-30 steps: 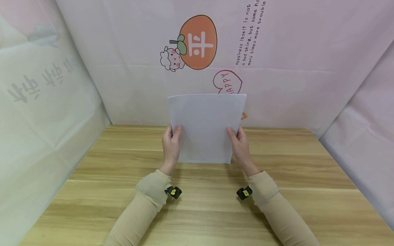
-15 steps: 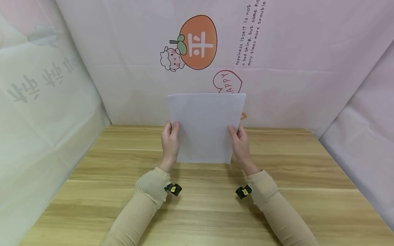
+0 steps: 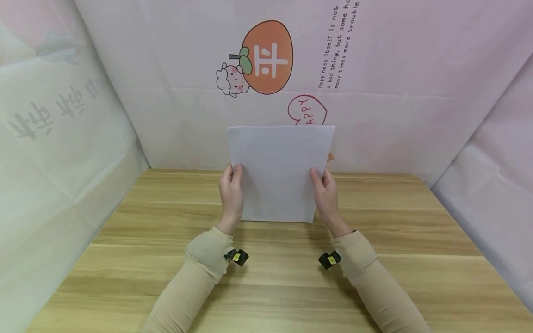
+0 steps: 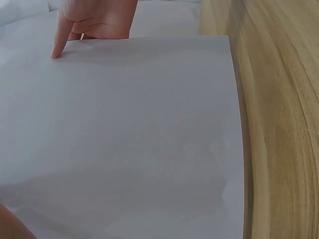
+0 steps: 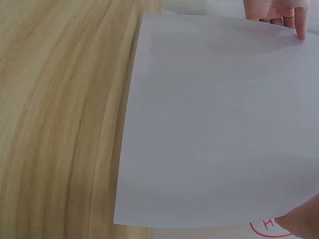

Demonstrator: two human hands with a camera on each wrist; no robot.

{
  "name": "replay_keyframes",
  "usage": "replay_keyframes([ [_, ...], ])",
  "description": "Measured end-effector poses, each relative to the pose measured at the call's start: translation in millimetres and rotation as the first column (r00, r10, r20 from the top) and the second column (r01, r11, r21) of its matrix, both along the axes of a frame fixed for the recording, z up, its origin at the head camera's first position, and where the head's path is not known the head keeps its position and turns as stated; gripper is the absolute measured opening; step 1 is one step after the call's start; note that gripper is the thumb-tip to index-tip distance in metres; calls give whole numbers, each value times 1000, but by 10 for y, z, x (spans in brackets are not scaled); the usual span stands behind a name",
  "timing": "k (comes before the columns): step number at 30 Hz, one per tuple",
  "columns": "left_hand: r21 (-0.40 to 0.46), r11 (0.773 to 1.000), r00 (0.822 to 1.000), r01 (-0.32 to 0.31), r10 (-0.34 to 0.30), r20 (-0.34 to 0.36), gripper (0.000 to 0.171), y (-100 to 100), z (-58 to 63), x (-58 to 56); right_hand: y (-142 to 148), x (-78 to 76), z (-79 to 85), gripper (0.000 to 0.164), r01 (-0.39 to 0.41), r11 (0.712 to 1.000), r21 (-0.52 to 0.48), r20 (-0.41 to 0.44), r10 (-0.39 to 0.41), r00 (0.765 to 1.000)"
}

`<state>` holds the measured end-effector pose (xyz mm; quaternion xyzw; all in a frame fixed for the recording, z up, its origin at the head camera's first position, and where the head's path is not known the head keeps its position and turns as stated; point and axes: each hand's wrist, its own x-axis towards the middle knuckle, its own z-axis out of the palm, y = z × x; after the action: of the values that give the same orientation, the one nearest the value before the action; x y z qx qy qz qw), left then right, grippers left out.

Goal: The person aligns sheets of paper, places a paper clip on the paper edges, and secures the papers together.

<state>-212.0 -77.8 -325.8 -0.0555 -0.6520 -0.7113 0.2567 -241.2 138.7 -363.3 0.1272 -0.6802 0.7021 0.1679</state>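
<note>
- Paper [image 3: 278, 173] is held up over the table [image 3: 283, 296], broad face to the head view, upper edge raised; long axis unclear.
- Left hand [image 3: 231, 196], reaching forward, pinches its left edge.
- Right hand [image 3: 327, 197], angled inward, pinches the right edge.

Head: red heart [image 3: 307, 108], lower part hidden by white sheet [image 3: 278, 173]; lettering [image 3: 336, 46], cropped, 1 o'clock | Left wrist: left hand [image 4: 11, 226], cropped, 8 o'clock | Right wrist: right hand [image 5: 305, 219], cropped, 4 o'clock
</note>
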Motion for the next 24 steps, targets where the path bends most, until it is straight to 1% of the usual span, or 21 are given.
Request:
replay_keyframes([
  [8, 3, 1000, 1000, -7, 7, -8, 28, 10, 31, 14, 14, 1, 13, 39, -1, 1000, -20, -32, 0, 999],
  [13, 7, 1000, 1000, -17, 18, -25, 28, 0, 58, 7, 25, -5, 48, 41, -1, 1000, -14, -38, 0, 999],
  [18, 27, 1000, 999, -4, 5, -41, 30, -8, 99, 9, 27, -10, 91, 44, -12, 1000, -18, -51, 11, 999],
  [24, 33, 999, 998, 9, -7, -58, 31, -7, 136, 13, 7, -15, 137, 42, 15, 999, -43, -63, -18, 998],
])
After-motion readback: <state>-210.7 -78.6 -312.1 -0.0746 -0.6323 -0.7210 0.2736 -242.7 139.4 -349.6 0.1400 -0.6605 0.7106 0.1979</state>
